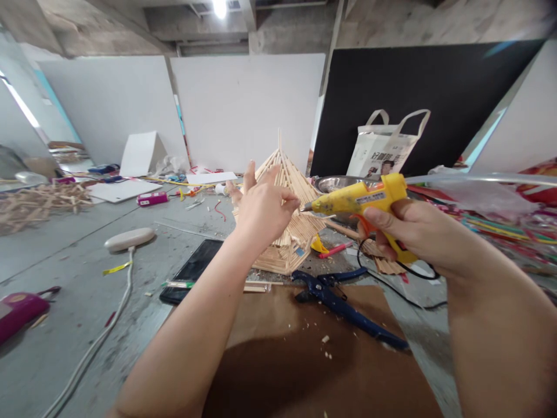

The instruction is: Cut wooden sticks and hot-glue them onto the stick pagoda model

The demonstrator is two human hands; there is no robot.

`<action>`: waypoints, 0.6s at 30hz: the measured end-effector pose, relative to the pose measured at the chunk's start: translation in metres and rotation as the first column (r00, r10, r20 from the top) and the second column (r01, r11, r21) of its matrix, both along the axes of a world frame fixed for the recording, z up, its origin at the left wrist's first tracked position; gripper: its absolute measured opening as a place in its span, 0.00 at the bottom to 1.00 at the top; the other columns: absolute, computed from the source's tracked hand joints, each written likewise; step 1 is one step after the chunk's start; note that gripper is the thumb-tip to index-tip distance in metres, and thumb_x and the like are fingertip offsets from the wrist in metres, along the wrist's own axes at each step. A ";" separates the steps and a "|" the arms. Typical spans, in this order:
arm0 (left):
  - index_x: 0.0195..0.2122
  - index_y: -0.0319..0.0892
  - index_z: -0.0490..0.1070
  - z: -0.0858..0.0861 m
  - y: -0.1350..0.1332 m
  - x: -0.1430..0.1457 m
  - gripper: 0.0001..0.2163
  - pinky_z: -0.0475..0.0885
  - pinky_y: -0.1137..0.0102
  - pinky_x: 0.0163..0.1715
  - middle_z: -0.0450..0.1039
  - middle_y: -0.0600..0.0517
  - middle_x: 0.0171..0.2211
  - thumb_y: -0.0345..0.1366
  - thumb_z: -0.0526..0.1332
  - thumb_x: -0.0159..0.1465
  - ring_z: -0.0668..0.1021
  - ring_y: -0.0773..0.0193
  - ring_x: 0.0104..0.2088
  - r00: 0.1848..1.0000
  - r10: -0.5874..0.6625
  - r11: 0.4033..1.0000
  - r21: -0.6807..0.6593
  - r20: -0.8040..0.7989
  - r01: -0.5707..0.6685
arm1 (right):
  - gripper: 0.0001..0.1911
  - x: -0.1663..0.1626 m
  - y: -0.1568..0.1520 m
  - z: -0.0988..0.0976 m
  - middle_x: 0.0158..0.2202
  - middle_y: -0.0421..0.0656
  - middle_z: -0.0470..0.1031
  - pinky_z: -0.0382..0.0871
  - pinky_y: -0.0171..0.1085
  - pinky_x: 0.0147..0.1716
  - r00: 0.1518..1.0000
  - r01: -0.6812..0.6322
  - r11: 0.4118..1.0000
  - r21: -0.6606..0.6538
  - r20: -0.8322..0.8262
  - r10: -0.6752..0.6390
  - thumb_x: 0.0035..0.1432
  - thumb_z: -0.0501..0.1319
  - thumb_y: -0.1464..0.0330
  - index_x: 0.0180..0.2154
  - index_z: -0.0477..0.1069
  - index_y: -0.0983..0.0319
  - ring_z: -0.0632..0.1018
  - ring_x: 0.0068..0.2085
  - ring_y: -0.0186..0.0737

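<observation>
My right hand (402,226) is wrapped around the grip of a yellow hot glue gun (359,196), with a clear glue stick (470,179) leading out of its back. The gun's metal nozzle points left, close to the fingertips of my left hand (265,209). Thumb and forefinger of that hand pinch together while its other fingers stick up; whatever they hold is too small or hidden to make out. Just behind it rises a cone-shaped model of thin wooden sticks (302,188) on a stick base (278,261), partly covered by my left hand.
Blue-handled cutters (343,307) lie on a brown board (278,360) in front. A black phone (198,267) and a white power strip (129,238) with its cord sit to the left. Behind stand a metal bowl (335,184) and a tote bag (378,148). Loose sticks (39,203) are heaped far left.
</observation>
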State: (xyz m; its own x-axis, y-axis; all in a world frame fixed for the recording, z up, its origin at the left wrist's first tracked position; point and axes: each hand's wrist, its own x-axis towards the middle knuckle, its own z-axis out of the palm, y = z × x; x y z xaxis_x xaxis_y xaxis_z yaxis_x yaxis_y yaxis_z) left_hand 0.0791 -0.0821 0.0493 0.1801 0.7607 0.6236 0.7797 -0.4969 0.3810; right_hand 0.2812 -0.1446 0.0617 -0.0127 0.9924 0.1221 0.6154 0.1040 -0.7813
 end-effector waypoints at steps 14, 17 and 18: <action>0.25 0.48 0.72 0.000 -0.002 0.000 0.05 0.32 0.42 0.50 0.57 0.59 0.54 0.37 0.57 0.51 0.44 0.48 0.58 0.999 0.012 1.000 0.026 -0.032 -0.011 | 0.23 0.002 0.000 -0.001 0.10 0.36 0.61 0.56 0.30 0.09 1.000 0.009 1.000 0.000 -0.002 -0.009 0.45 0.53 0.48 0.26 0.64 0.62 0.63 0.12 0.29; 0.25 0.48 0.72 0.000 -0.002 0.001 0.05 0.33 0.41 0.49 0.58 0.59 0.54 0.37 0.57 0.51 0.45 0.48 0.58 0.999 0.011 0.999 0.033 -0.037 -0.009 | 0.23 0.001 0.001 -0.001 0.10 0.36 0.61 0.57 0.30 0.10 1.000 0.005 1.000 0.006 -0.005 -0.005 0.45 0.53 0.48 0.26 0.64 0.62 0.63 0.12 0.29; 0.25 0.48 0.72 0.000 -0.002 0.001 0.05 0.33 0.41 0.49 0.58 0.59 0.54 0.37 0.57 0.51 0.45 0.48 0.58 0.999 0.010 0.999 0.035 -0.039 -0.009 | 0.22 0.001 0.000 -0.001 0.11 0.36 0.61 0.57 0.31 0.10 1.000 0.002 1.000 0.011 -0.005 -0.002 0.45 0.53 0.48 0.26 0.64 0.62 0.63 0.12 0.29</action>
State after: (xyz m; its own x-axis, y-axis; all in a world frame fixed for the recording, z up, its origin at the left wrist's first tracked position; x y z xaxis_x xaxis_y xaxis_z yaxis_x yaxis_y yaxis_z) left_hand 0.0799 -0.0838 0.0489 0.1977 0.7407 0.6421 0.7982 -0.5019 0.3332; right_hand 0.2823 -0.1442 0.0604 -0.0105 0.9911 0.1326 0.6119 0.1113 -0.7831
